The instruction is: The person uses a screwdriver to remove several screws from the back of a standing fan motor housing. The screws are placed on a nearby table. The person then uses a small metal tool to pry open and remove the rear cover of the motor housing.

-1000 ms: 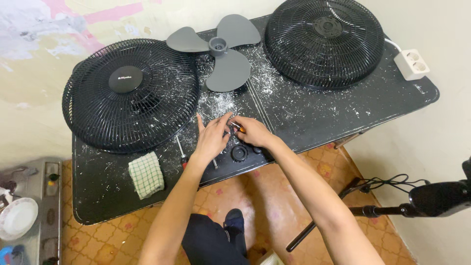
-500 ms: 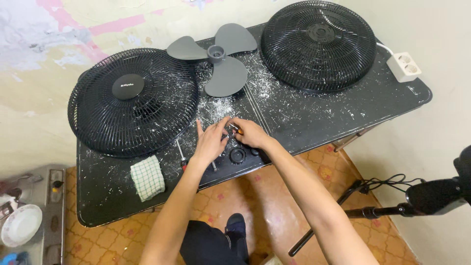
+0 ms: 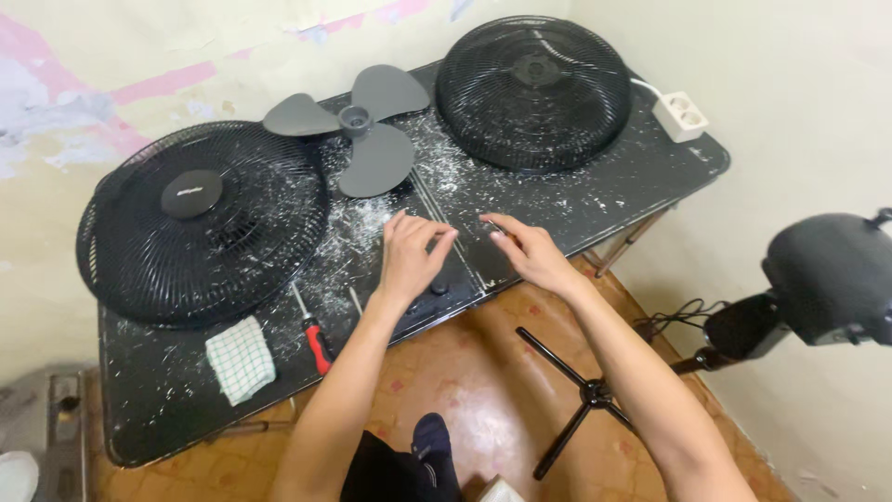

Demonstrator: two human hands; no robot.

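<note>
- Head view: left hand (image 3: 409, 256) is resting fingers-down on the black counter (image 3: 595, 200), loosely curled over a small dark knob (image 3: 437, 289) at the front edge; whether it is gripping anything, cannot tell.
- Right hand (image 3: 525, 251) is hovering released, fingers spread, grasping nothing.
- 2 fan grilles (image 3: 200, 228) (image 3: 534, 79) and the grey blade (image 3: 362, 139) are lying flat, spread apart, likely for access.
- Red-handled screwdriver (image 3: 316, 335) is lying beside the checked cloth (image 3: 240, 358), within reach.
</note>
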